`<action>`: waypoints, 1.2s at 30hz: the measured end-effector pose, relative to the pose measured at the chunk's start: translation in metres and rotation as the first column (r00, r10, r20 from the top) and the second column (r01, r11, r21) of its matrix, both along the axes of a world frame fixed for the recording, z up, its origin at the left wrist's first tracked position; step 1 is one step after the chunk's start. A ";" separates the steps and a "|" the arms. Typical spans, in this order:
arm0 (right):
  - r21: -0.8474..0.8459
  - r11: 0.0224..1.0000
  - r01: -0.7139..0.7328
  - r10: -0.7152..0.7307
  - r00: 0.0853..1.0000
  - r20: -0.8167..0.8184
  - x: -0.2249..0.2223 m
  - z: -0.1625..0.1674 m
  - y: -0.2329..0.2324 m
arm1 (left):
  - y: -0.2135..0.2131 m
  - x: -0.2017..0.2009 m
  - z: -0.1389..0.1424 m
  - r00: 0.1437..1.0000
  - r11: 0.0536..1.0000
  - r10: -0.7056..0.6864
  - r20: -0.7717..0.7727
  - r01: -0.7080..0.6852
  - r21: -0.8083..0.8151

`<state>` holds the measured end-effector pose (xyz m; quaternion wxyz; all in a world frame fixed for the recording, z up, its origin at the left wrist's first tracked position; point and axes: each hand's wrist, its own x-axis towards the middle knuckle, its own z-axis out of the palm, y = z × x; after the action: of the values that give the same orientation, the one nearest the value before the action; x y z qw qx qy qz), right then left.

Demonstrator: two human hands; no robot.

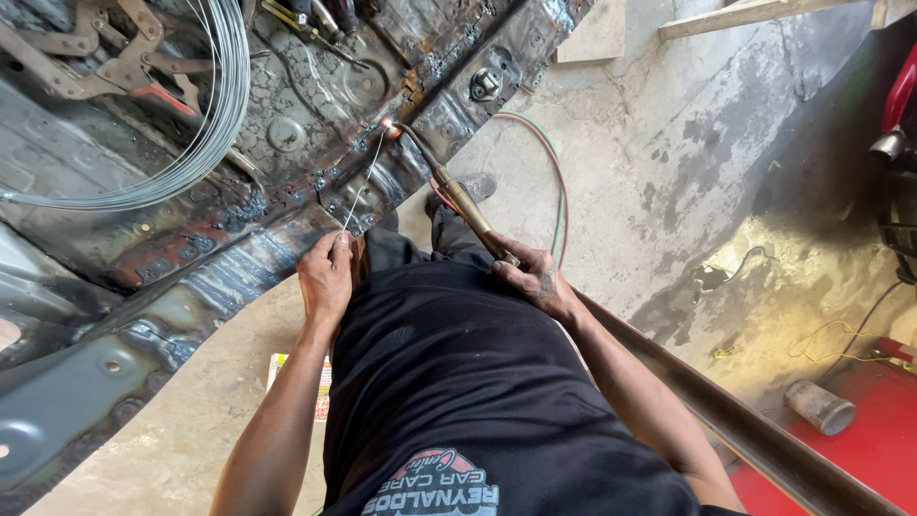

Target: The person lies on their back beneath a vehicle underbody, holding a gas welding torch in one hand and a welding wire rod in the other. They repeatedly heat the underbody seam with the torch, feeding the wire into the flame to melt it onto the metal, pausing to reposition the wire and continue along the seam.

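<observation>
The right hand [537, 279] grips a gas torch [457, 196] whose flame meets the seam [389, 127] of a scorched metal panel [287, 134]. The left hand [327, 272] pinches a thin filler wire [363, 186] leading to that seam. Good work likely needs the wire tip kept beside the flame, both hands steady.

A wire coil [191, 115] lies on the metal panel [143, 287], left of the torch [458, 196] and hoses [554, 182].

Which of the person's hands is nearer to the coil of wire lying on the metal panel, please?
Left. The left hand sits just below-right of the coil of wire, pinching a thin rod; the right hand, gripping the torch, is farther right.
</observation>
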<state>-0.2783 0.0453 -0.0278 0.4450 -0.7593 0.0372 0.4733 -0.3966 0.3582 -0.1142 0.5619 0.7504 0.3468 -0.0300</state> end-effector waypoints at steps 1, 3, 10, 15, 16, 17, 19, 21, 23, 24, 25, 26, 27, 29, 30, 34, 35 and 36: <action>-0.018 1.000 -0.010 0.010 1.000 0.008 0.000 0.001 0.001 | 0.000 0.001 0.000 1.000 1.000 -0.008 -0.026 0.008 0.007; 0.009 1.000 0.000 -0.001 1.000 0.014 0.000 0.004 0.004 | -0.002 0.003 -0.001 0.996 0.999 -0.024 -0.083 0.026 0.020; 0.016 1.000 -0.011 0.011 1.000 0.023 0.001 0.010 0.007 | -0.010 0.008 -0.006 0.998 0.995 -0.034 0.052 0.030 0.093; -0.028 1.000 0.000 -0.001 1.000 -0.005 0.001 0.012 0.011 | -0.012 0.008 -0.011 0.999 0.993 -0.031 0.011 0.030 0.110; -0.075 0.997 0.021 -0.025 0.998 -0.057 0.002 0.012 0.011 | -0.011 0.008 -0.011 0.999 0.992 -0.036 0.030 0.032 0.120; -0.067 0.998 0.017 -0.020 0.999 -0.039 0.002 0.012 0.012 | -0.011 0.008 -0.012 0.998 0.991 -0.040 0.050 0.034 0.131; -0.050 0.999 0.010 -0.010 1.000 -0.003 0.002 0.013 0.013 | -0.011 0.007 -0.011 0.998 0.991 -0.038 0.055 0.030 0.131; -0.028 0.999 0.036 -0.037 0.999 -0.013 0.002 0.013 0.014 | -0.010 0.007 -0.011 0.999 0.994 -0.024 0.025 0.021 0.107; -0.004 0.999 0.041 -0.041 0.999 -0.006 0.002 0.012 0.013 | -0.010 0.008 -0.009 0.999 0.995 -0.021 0.040 0.017 0.100; 0.009 0.999 0.032 -0.032 0.999 0.005 0.002 0.012 0.012 | -0.010 0.009 -0.009 0.999 0.995 -0.019 0.046 0.014 0.096; 0.021 1.000 0.023 -0.023 1.000 0.015 0.002 0.011 0.012 | -0.010 0.009 -0.008 0.999 0.996 -0.022 0.036 0.019 0.091; 0.018 1.000 0.016 -0.016 1.000 0.021 0.001 0.011 0.012 | -0.010 0.009 -0.008 0.999 0.996 -0.026 0.024 0.024 0.085; 0.014 1.000 0.008 -0.009 1.000 0.030 0.001 0.010 0.012 | -0.009 0.010 -0.008 0.999 0.996 -0.029 0.015 0.028 0.080; 0.007 1.000 -0.002 0.002 0.999 0.041 0.002 0.009 0.012 | -0.009 0.011 -0.008 0.999 0.997 -0.032 0.022 0.031 0.072; 0.005 1.000 -0.006 0.006 0.999 0.039 0.002 0.009 0.012 | -0.009 0.011 -0.008 0.999 0.997 -0.033 0.022 0.031 0.069; 0.011 0.999 -0.045 0.044 0.995 0.085 0.004 0.008 0.013 | -0.008 0.010 -0.010 0.999 0.997 -0.032 0.022 0.031 0.069; -0.004 0.999 -0.038 0.038 0.997 0.072 0.004 0.008 0.013 | -0.008 0.010 -0.011 0.999 0.996 -0.038 0.023 0.036 0.076; -0.019 0.999 -0.032 0.033 0.998 0.057 0.004 0.008 0.013 | -0.008 0.009 -0.011 0.999 0.996 -0.043 0.022 0.041 0.082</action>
<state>-0.2747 0.0588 -0.0197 0.4314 -0.7770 0.0164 0.4581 -0.3876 0.3504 -0.1254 0.5340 0.7803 0.3250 -0.0187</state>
